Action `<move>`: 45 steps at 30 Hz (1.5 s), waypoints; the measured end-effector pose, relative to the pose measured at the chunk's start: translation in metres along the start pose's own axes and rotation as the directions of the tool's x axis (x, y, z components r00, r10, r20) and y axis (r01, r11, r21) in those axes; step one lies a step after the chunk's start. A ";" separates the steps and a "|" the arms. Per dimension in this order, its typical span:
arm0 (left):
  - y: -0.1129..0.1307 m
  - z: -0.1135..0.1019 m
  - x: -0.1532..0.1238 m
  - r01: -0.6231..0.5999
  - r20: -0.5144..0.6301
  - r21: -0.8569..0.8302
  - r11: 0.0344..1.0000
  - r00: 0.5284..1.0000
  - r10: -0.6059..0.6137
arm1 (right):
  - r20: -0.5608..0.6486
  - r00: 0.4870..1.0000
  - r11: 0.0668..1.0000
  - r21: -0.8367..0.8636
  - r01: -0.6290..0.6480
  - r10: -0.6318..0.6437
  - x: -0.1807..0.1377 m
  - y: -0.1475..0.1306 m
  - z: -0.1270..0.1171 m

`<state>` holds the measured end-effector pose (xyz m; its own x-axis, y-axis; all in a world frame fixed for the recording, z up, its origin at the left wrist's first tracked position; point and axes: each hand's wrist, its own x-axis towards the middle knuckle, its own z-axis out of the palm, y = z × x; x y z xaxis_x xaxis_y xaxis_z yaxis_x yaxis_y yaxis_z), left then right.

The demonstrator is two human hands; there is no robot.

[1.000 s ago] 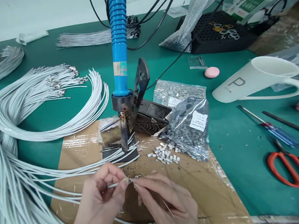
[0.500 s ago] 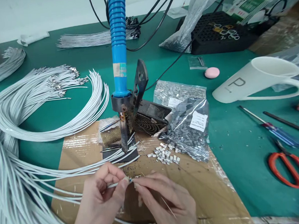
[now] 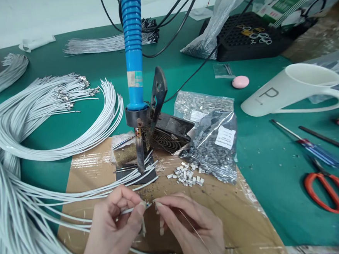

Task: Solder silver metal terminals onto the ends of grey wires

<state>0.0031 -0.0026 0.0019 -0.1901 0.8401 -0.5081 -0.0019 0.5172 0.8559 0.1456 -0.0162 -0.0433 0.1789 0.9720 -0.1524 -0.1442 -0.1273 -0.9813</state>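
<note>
My left hand (image 3: 122, 219) pinches a white cable (image 3: 126, 211) close to its end between thumb and fingers. Small bluish and bare strands show at the cable's tip, too fine to make out fully. Just right of that tip, the thumb and forefinger of my right hand (image 3: 190, 218) are pressed together. A thin shiny wire (image 3: 195, 230) runs across my right hand and down past the palm; whether the pinching fingertips grip its end is hidden. Below both hands lies brown cardboard (image 3: 240, 222). A pile of small white connectors (image 3: 188, 174) sits just beyond my right hand.
A blue-handled soldering iron (image 3: 133, 48) stands in its holder ahead. Bundles of white cables (image 3: 43, 145) spread over the left side. Bags of small parts (image 3: 214, 143) lie behind the connectors. On the right are a white mug (image 3: 274, 92), a screwdriver (image 3: 319, 151) and red-handled scissors (image 3: 325, 193).
The fingertips of my right hand have drawn slightly right, away from the cable tip, opening a small gap. The thin wire across that hand has shifted. My left hand stays nearly still.
</note>
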 end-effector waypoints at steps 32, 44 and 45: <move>-0.002 -0.005 0.000 0.005 0.066 0.009 1.000 0.998 -0.006 | 0.113 0.967 0.958 0.149 -0.244 0.228 0.002 -0.008 0.002; 0.000 -0.001 0.001 -0.005 0.025 0.013 1.000 1.000 0.004 | 0.039 0.999 1.000 -0.015 -0.027 0.028 0.001 -0.005 -0.002; 0.000 -0.001 0.001 -0.011 0.018 0.014 1.000 1.000 0.011 | 0.037 0.999 0.999 -0.011 -0.038 0.039 0.002 -0.006 -0.002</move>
<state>0.0018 -0.0017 0.0018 -0.1725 0.8484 -0.5005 0.0145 0.5103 0.8599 0.1488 -0.0143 -0.0381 0.1371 0.9729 -0.1859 -0.1405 -0.1667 -0.9759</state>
